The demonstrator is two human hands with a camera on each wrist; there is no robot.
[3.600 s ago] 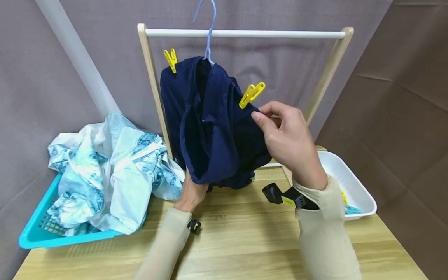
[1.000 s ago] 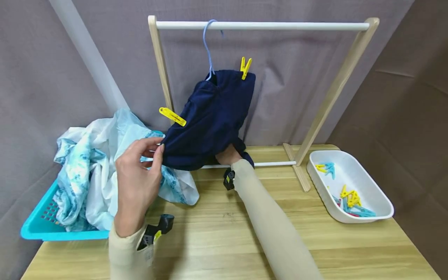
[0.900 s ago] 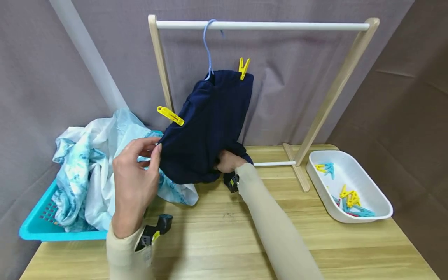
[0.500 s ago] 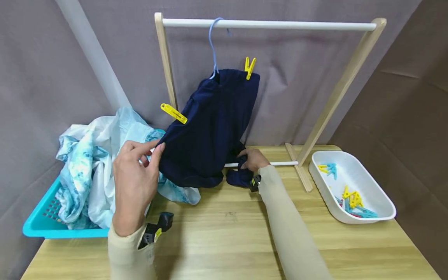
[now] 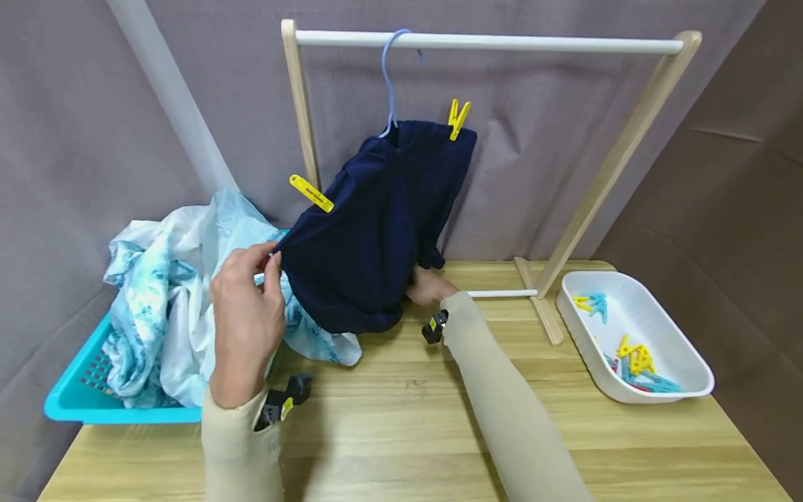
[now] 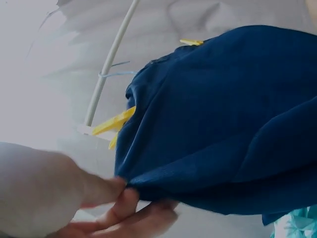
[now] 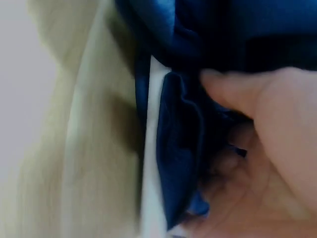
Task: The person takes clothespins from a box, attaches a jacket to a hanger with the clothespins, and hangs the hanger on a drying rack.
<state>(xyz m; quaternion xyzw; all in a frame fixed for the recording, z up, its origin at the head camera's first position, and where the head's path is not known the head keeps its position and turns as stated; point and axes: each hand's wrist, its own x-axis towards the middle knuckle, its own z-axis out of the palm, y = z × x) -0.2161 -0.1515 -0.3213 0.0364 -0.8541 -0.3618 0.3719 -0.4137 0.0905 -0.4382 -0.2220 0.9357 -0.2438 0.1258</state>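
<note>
A dark navy garment [image 5: 370, 244] hangs tilted on a blue hanger [image 5: 387, 77], whose hook sits over the rack's top rod. Two yellow clothespins clip it: one clothespin [image 5: 311, 194] on the left shoulder, another clothespin [image 5: 459, 120] at upper right. My left hand [image 5: 247, 310] pinches the garment's left edge between thumb and fingers; the left wrist view shows this pinch on the cloth [image 6: 198, 124]. At the lower right, my right hand [image 5: 429, 286] is partly covered by the garment. In the right wrist view, folds of navy cloth [image 7: 181, 139] lie between its thumb and curled fingers.
The rack has a white top rod [image 5: 533, 43] and a lower rod [image 5: 502, 293] behind the garment. A teal basket [image 5: 125, 416] at left overflows with blue-and-white cloth [image 5: 188, 300]. To the right stands a white tray [image 5: 684, 335] with yellow, blue and red clothespins [image 5: 636, 357].
Earlier the hanger was off the rod and the garment's other side faced me; now it hooks over the rod. Lately my right hand shifted left into the cloth; my left kept its pinch.
</note>
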